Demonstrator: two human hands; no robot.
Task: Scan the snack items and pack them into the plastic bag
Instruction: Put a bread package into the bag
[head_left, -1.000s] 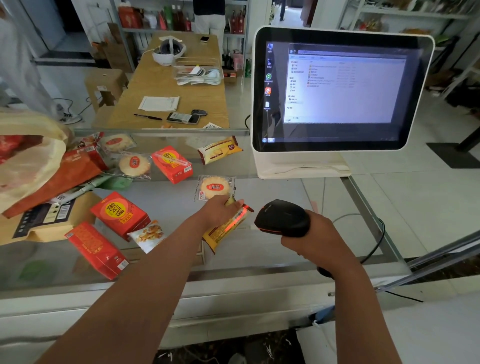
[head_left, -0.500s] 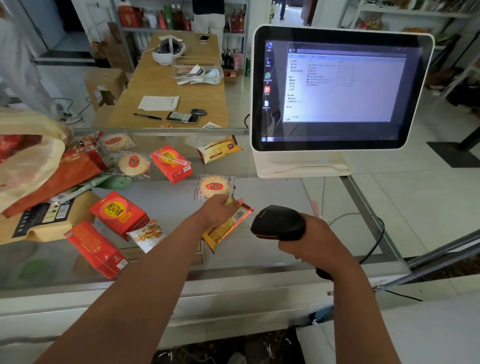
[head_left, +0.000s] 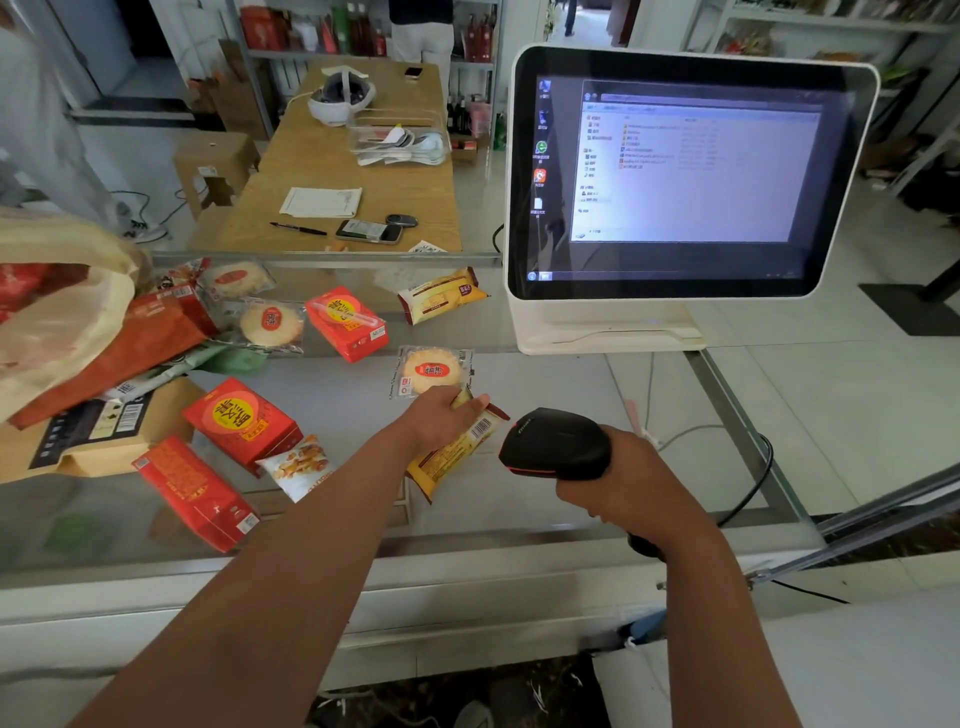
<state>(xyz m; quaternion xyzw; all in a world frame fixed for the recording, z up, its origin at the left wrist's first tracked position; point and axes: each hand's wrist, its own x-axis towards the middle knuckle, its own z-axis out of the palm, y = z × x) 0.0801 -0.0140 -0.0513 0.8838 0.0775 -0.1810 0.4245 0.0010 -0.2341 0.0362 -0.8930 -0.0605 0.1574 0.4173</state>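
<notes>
My left hand (head_left: 439, 418) grips a yellow snack packet (head_left: 454, 457) just above the glass counter (head_left: 545, 509), its barcode facing right. My right hand (head_left: 623, 480) grips a black barcode scanner (head_left: 553, 441), whose nose points at that barcode from close by. A translucent plastic bag (head_left: 57, 306) with red items inside sits at the far left. Loose snacks lie on the counter: a round rice cracker pack (head_left: 434, 371) just beyond my left hand, red boxes (head_left: 239, 418), a small white snack bag (head_left: 298, 465) and another yellow packet (head_left: 441, 293).
A white-framed monitor (head_left: 685, 171) stands at the counter's back right. The scanner's cable (head_left: 753, 483) trails off to the right. A brown paper pack (head_left: 98, 431) lies at the left. Beyond the counter are a wooden table (head_left: 353, 171), a stool and shelves.
The red scan light that lay across the yellow packet has gone out. The scanner has moved slightly left, closer to the packet. My left hand keeps its hold.
</notes>
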